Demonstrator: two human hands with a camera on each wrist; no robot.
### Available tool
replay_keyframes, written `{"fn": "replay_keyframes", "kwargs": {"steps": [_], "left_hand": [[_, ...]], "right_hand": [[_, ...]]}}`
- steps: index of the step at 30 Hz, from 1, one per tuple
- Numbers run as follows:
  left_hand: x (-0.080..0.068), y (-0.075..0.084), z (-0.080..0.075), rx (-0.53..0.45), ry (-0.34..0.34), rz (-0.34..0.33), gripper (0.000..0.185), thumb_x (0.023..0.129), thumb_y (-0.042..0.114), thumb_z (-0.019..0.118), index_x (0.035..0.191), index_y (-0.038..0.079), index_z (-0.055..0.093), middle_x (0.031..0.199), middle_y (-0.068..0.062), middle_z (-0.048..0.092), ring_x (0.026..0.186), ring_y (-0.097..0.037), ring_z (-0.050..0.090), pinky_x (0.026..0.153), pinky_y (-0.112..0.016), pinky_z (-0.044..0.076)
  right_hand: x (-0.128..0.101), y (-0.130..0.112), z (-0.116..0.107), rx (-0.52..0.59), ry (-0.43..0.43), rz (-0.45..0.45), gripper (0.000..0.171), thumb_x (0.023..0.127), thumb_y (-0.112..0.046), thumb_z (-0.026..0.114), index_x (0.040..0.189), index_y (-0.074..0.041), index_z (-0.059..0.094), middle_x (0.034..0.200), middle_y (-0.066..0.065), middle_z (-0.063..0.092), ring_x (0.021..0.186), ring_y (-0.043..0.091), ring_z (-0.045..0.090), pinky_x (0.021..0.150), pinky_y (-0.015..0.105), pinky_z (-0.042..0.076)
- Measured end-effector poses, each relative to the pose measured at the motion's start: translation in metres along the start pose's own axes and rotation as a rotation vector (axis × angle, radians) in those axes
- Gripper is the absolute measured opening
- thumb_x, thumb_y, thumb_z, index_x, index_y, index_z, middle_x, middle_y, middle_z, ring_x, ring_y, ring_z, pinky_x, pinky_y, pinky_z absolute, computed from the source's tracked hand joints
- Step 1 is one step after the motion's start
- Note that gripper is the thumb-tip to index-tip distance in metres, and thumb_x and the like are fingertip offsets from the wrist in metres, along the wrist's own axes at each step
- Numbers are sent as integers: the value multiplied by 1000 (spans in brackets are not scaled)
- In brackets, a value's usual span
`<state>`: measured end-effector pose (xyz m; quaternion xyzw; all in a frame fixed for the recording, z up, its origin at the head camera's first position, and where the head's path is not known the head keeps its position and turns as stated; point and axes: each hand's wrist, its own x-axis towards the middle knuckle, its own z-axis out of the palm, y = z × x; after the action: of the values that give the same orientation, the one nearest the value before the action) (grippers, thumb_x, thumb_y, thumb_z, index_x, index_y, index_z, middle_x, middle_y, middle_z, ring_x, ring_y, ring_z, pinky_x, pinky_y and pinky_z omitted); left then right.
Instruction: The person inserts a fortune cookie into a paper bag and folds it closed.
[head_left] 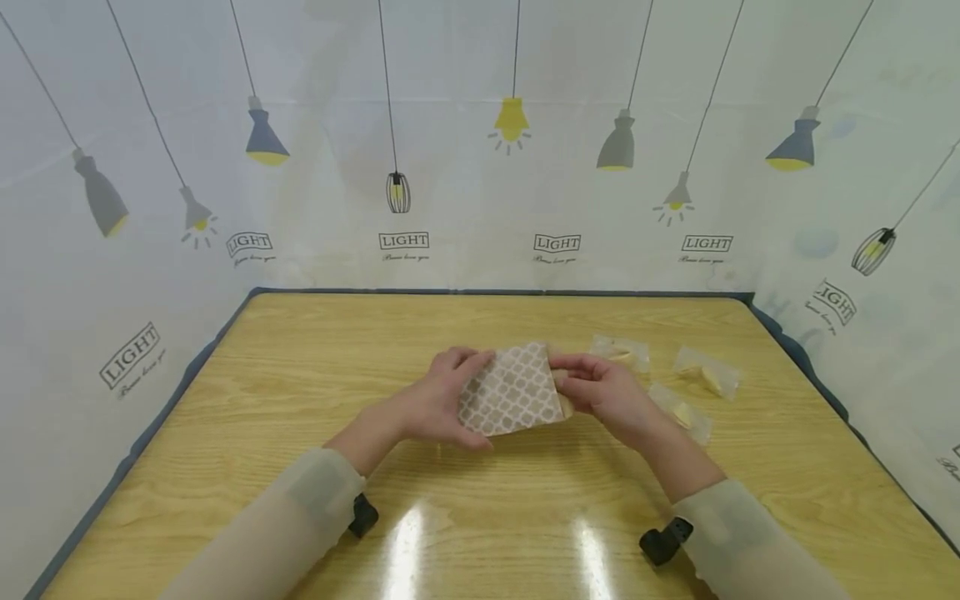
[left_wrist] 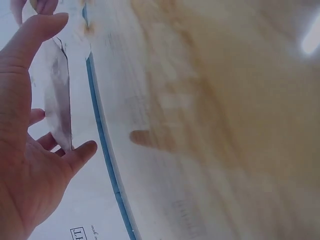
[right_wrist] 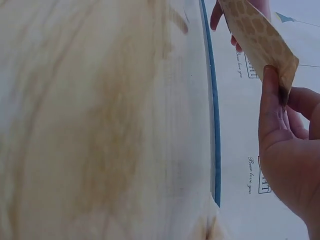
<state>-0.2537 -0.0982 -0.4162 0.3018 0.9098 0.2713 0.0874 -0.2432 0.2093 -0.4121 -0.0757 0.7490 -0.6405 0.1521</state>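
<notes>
A flat paper bag (head_left: 513, 387), tan with a white lattice pattern, is held above the table between both hands. My left hand (head_left: 438, 400) grips its left side, the thumb and fingers spread around the edges. At the bag's right end, my right hand (head_left: 611, 396) pinches the tan flap-like edge (head_left: 564, 406). In the left wrist view the bag (left_wrist: 59, 100) appears nearly edge-on, between thumb and fingers. The right wrist view shows the bag's corner (right_wrist: 280, 62) between my right thumb and fingers. What is inside the bag is hidden.
Three small clear packets with yellowish contents lie right of the hands: one behind the right hand (head_left: 621, 353), one farther right (head_left: 707, 377), one beside the right wrist (head_left: 681, 414). The wooden table (head_left: 315, 350) meets a lamp-printed curtain (head_left: 465, 200) at the back and sides.
</notes>
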Motion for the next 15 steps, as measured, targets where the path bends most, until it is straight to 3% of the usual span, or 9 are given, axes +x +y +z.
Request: {"fn": "replay_keyframes", "kwargs": {"steps": [8,12,15], "left_hand": [[-3,-5,-2,-44,30,15,129,71,39,100,175,23,24,161,-17,32,139,-31,44,117,-52,52],[-2,-6,-2,-42,28,35,131,72,40,101,175,21,23,161,-17,32,141,-31,42,119,-49,49],[-3,-6,-3,-32,27,30,131,72,40,102,176,21,23,163,-17,30,143,-32,40,121,-50,48]], "right_hand": [[1,-4,5,-49,7,1,45,112,-18,63,151,4,59,141,12,70,107,9,72,89,26,63],[1,-6,7,-65,13,48,51,115,-33,57,150,5,60,135,12,70,107,12,69,89,28,61],[3,-8,12,-88,-7,70,59,115,-43,56,149,5,62,138,13,68,113,13,68,98,32,60]]}}
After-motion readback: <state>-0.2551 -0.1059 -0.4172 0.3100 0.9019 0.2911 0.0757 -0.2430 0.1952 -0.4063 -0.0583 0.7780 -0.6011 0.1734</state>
